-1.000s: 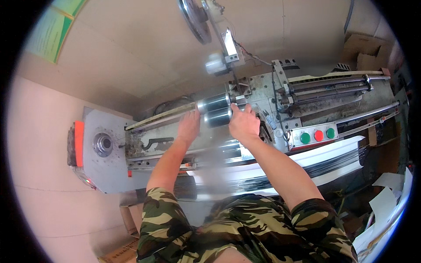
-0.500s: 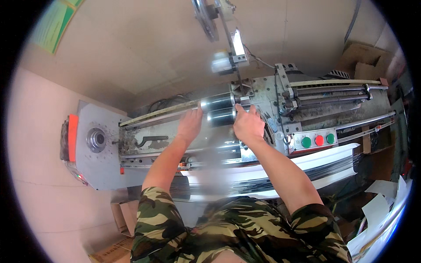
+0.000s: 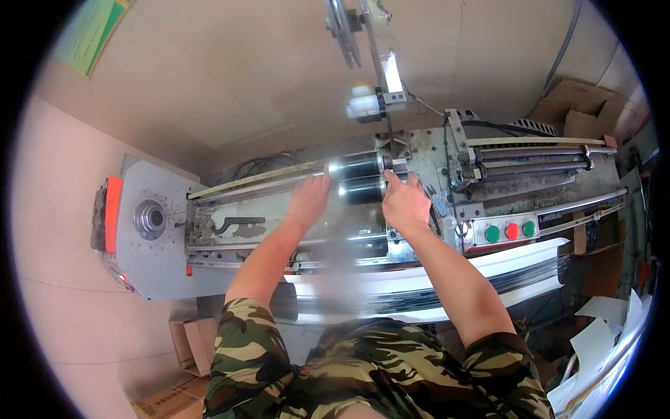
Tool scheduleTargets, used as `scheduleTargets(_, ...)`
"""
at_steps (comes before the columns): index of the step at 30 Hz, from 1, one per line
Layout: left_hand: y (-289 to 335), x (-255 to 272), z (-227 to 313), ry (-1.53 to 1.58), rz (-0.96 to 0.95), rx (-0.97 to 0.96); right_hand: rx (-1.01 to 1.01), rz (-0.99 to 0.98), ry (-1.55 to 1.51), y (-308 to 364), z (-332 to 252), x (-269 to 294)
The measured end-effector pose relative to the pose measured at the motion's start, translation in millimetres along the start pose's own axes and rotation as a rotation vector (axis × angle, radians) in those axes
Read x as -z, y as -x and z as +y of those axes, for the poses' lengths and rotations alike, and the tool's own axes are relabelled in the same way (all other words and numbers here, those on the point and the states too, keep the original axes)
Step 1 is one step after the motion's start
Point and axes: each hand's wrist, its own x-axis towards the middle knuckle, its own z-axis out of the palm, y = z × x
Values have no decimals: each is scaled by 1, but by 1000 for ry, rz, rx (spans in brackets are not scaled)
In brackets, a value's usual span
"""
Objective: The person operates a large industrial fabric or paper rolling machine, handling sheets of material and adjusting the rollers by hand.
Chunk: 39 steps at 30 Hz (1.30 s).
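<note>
A dark, glossy cylinder with bright metal ends (image 3: 356, 166) lies crosswise over the machine bed (image 3: 272, 209). My left hand (image 3: 310, 201) has its fingers closed at the cylinder's left end. At the right end, my right hand (image 3: 406, 202) grips with bent fingers, the index finger against the rim. Some fingertips are hidden behind the cylinder. Just below it shows a second dark shiny band (image 3: 361, 190); I cannot tell whether it is another roller or a reflection. A dark hook spanner (image 3: 241, 222) rests on the bed to the left of my left hand.
At the left stands a grey headstock (image 3: 171, 223) with a round chuck (image 3: 149, 220). A button box (image 3: 508, 230) sits right of my right forearm. Thin dark rods (image 3: 419, 297) lie on white sheet in front. A wheel arm (image 3: 377, 42) rises behind; cardboard boxes (image 3: 195, 342) stand lower left.
The whole view has shifted slightly, so the machine's middle appears a little further right. Both hands stay at the cylinder's two ends.
</note>
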Motion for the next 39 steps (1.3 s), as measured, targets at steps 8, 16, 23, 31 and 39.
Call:
scheduleTargets(8, 1, 0, -1, 27, -4, -16, 20, 18, -1, -1, 2, -3)
scheduleTargets(16, 0, -1, -3, 25, -23, -40, 23, 50, -12, -1, 6, -7)
scheduleTargets(23, 0, -1, -6, 12, -27, -59, 30, 50, -4, -1, 4, -8)
scheduleTargets(31, -1, 0, -9, 32, -44, -69, 24, 52, 26, -3, 8, -14)
scheduleTargets(39, -5, -2, -14, 19, -68, -113, 10, 57, 17, -3, 7, -15)
